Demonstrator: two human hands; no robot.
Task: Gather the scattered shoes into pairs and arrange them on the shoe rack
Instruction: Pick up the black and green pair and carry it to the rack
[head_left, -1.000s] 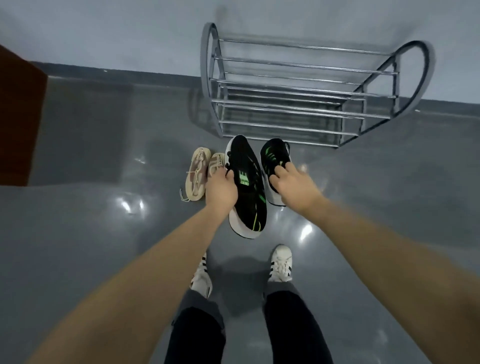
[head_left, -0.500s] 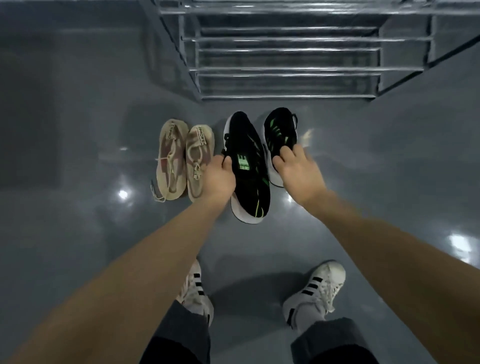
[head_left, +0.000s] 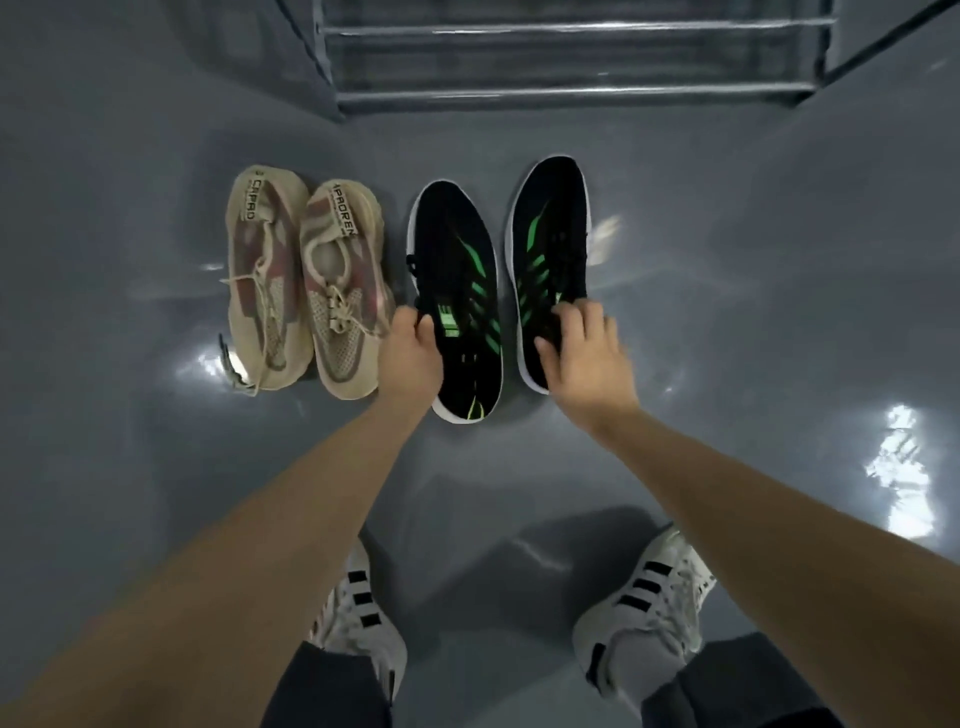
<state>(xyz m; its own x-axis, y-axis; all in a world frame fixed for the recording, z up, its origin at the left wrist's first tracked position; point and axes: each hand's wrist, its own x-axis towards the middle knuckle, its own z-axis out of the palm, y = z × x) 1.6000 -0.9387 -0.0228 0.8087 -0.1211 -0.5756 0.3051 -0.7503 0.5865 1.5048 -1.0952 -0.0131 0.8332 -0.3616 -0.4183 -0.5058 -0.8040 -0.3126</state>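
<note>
Both hands grasp black sneakers at their near ends in the head view: the left hand curls its fingers and thumb over the collar of the left black sneaker, and the right hand has its fingers hooked into the opening of the right black sneaker. Each shoe is black knit with green stripes and a white sole edge, toe pointing away toward the shoe rack, whose chrome bars cross the top of the frame. The two black sneakers lie side by side with a narrow gap between them, the right one set a little farther forward; whether either sole is lifted off the grey floor is hard to say from this angle. Just left of them, a pair of beige mesh sneakers sits on the floor, touching each other, laces loose, lettered tabs at the far ends. Nearest the camera, the person's own white striped trainers stand apart on the glossy floor below dark trouser cuffs.
</note>
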